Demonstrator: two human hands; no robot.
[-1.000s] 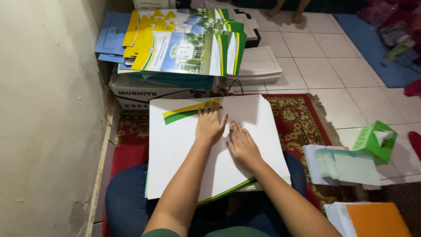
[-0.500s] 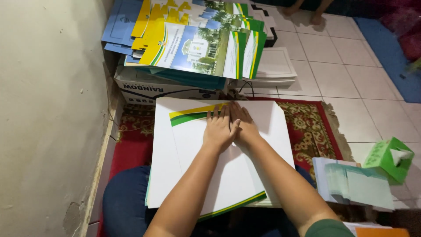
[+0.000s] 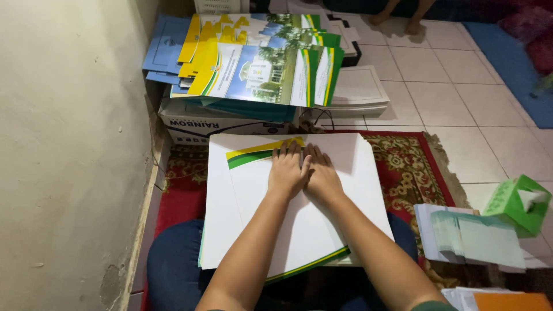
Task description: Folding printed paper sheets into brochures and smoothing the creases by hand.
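A large white card sheet point(image 3: 247, 230) with green and yellow stripes lies across my lap, partly folded. My left hand point(image 3: 288, 173) presses flat on it near the top fold, fingers together, beside the striped flap point(image 3: 253, 154). My right hand point(image 3: 322, 175) lies flat right next to it, the two hands touching side by side. Both palms face down and neither hand grips anything.
Printed blue, yellow and green folders point(image 3: 253, 63) are stacked on a cardboard box point(image 3: 199, 124) ahead. A white paper pile point(image 3: 360, 92) sits on the tiled floor. Pale green paper stacks point(image 3: 472, 236) and a green box point(image 3: 515, 204) lie at right. A wall point(image 3: 69, 144) stands left. Another person's feet point(image 3: 397, 17) are at the top.
Both hands have slid up the sheet and come together near the top fold. The camera view shifted slightly.
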